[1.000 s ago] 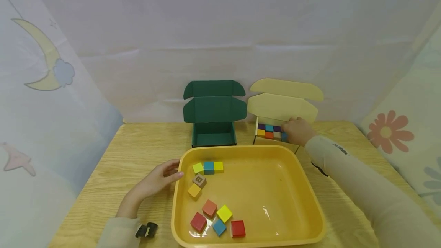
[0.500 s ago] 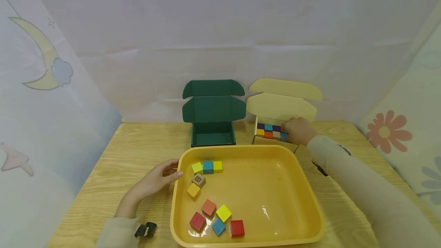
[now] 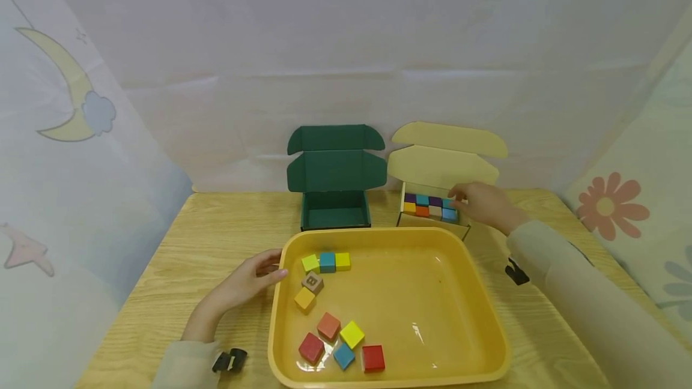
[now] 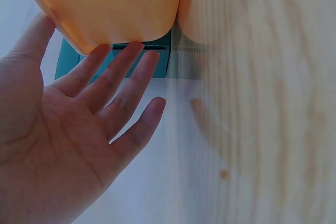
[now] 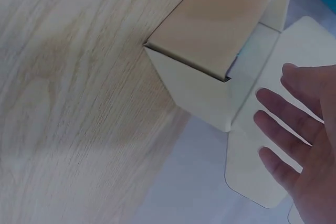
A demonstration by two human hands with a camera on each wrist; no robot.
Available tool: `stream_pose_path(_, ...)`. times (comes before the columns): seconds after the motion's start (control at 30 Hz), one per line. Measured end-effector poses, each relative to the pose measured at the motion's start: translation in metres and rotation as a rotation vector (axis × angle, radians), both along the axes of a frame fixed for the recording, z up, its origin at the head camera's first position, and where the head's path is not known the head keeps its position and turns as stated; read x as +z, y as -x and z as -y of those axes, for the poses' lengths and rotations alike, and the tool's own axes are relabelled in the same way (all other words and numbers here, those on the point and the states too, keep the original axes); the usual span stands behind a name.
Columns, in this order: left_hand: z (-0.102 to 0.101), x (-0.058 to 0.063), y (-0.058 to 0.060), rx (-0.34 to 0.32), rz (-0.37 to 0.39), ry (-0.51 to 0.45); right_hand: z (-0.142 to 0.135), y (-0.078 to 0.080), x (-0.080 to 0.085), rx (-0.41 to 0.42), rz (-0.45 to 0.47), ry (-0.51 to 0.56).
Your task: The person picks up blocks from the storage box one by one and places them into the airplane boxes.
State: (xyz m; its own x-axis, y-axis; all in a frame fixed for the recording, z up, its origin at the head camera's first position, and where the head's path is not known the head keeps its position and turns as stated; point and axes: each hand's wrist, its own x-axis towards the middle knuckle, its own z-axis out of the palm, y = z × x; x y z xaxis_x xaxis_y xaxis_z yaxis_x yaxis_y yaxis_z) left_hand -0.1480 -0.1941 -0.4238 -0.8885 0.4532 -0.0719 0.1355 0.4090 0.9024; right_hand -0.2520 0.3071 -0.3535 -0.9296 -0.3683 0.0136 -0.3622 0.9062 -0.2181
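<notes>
My left hand (image 3: pixel 243 281) rests at the left side of the yellow tray (image 3: pixel 378 232). Its thumb touches the rim, while the other fingers lie loosely extended along the outer wall in the left wrist view. My right hand (image 3: pixel 483 202) hovers at the right end of the pale yellow box (image 3: pixel 434 223), fingers spread and holding nothing. Two rows of coloured blocks (image 3: pixel 422 211) fill that box, purple and teal behind, with yellow, orange, plain wood and blue in front. From the right wrist, the box's side wall (image 5: pixel 194 85) shows just beside the fingers.
Several loose blocks lie in the tray's left half, among them a wooden one with a letter B (image 3: pixel 313 282) and a red one (image 3: pixel 373 359). A dark green box (image 3: pixel 337 212) with its lid raised stands behind the tray, left of the pale yellow box.
My right hand has released the blue block at the box's front right corner and drawn back to the right, uncovering the row ends. The left hand has stayed at the tray.
</notes>
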Motion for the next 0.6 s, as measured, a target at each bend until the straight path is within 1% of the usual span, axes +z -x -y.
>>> stream_pose_path(0.17,0.001,0.000,0.001,-0.016,-0.013,-0.009,-0.004,-0.016,0.003,-0.021,0.019,0.060)
stream_pose_path(0.37,0.000,-0.001,0.001,-0.021,-0.019,-0.013,-0.010,-0.038,0.003,-0.009,0.034,0.146)
stream_pose_path(0.47,0.000,-0.001,0.000,-0.019,-0.022,-0.011,-0.012,-0.047,0.001,-0.001,0.021,0.200)
stream_pose_path(0.6,0.000,-0.001,0.000,-0.021,-0.025,-0.009,-0.014,-0.057,-0.004,-0.012,0.033,0.279)
